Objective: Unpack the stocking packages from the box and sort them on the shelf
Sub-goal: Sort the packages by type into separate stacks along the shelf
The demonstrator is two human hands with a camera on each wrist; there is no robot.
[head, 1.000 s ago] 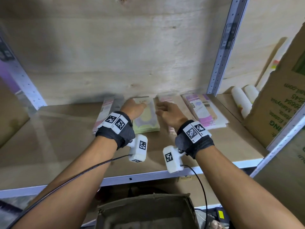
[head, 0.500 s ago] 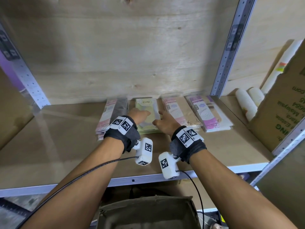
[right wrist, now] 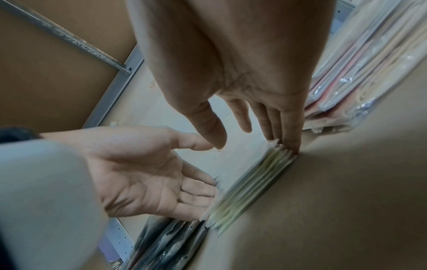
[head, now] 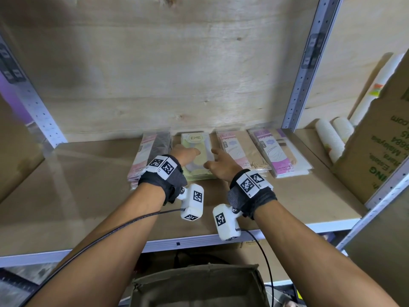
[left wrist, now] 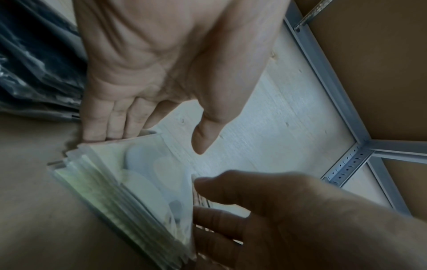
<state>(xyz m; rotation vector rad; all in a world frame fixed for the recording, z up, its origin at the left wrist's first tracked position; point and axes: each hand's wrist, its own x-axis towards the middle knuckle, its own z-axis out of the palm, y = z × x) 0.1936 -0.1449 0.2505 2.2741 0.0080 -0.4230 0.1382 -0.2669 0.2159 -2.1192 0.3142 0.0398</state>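
Setting: plywood-backed metal rack with a brown shelf point(head: 66, 196); grey perforated uprights stand at both sides.
Stacks, counted: four stacks of stocking packages lie in a row at the back of the shelf — a dark stack point(head: 152, 151) at the left, then the green stack point(head: 194, 140) marked "ENE", a pink-and-beige stack point(head: 239, 149), and a purple stack point(head: 278, 151) at the right.
Green stack and the hands: it sits between the two hands, each touching one long side.
Left hand point(head: 183, 152): fingers straight and together, their tips pressed against the left edge of the green stack; the thumb is lifted clear of it. Nothing is grasped.
Right hand point(head: 219, 165): fingers straight, the outer ones against the right edge of the same stack; the thumb and index hang free above it. Nothing is grasped.
Left wrist view: the green stack point(left wrist: 129, 191) shows many thin layered packages, too many and too blurred to count.
Right wrist view: the pink-and-beige stack point(right wrist: 360, 73) lies just beside the right hand point(right wrist: 231, 64), apart from the green one.
Box: one open cardboard box point(head: 194, 284) below the shelf's front edge.
Beyond the right upright: two white rolls point(head: 332, 136) lying side by side, and one printed carton point(head: 376, 151).
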